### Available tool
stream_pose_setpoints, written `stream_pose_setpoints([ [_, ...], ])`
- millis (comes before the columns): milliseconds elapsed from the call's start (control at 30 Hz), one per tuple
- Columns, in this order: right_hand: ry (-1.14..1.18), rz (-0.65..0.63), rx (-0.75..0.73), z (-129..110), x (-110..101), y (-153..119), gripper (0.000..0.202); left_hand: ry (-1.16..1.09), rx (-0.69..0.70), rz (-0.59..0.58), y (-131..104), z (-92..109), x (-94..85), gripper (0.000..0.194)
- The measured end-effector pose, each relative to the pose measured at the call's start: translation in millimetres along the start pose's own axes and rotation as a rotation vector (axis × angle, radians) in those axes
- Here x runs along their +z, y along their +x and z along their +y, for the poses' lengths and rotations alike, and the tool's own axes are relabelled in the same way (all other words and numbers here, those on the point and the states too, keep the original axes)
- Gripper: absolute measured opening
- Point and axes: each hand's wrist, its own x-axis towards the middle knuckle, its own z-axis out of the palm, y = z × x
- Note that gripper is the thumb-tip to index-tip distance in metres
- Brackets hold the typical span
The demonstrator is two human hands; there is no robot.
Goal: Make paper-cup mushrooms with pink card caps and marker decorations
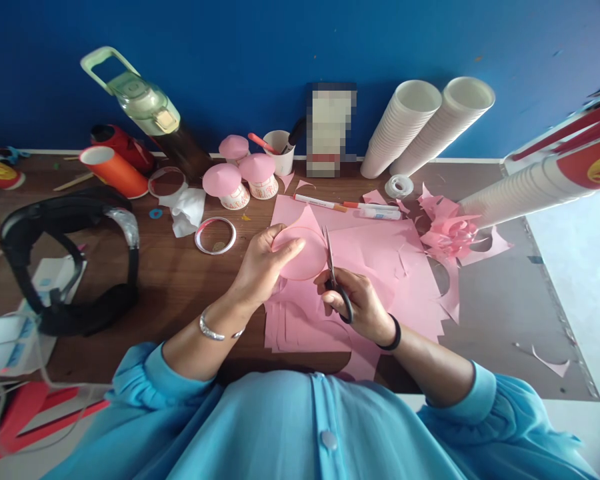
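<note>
Between thumb and fingers, my left hand (266,260) grips a piece of pink paper (307,257) with a circle outlined on it. A pointed corner of the paper sticks up beyond the outline. My right hand (357,300) is closed around the black handles of a pair of scissors (331,257), whose blades point away from me at the right edge of the circle. From here I cannot tell how far apart the blades are. Beneath both hands lie pink paper sheets (305,333), overlapping in a loose stack.
Small cups with pink cone tops (258,168) stand behind, near a bottle (153,110) and a pen cup (280,153). Tall stacks of white cups (405,127) are at back right, paper scraps (450,230) below them. A tape ring (215,236) and black headgear (75,260) lie left.
</note>
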Motion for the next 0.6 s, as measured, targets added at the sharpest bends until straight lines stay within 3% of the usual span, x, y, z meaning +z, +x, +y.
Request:
stream_pose_setpoints([
  [600,0.011,-0.029,-0.002,-0.8,-2.6,-0.4,0.051,-0.076,-0.015,-0.008,4.2,0.3,-5.4,0.022],
])
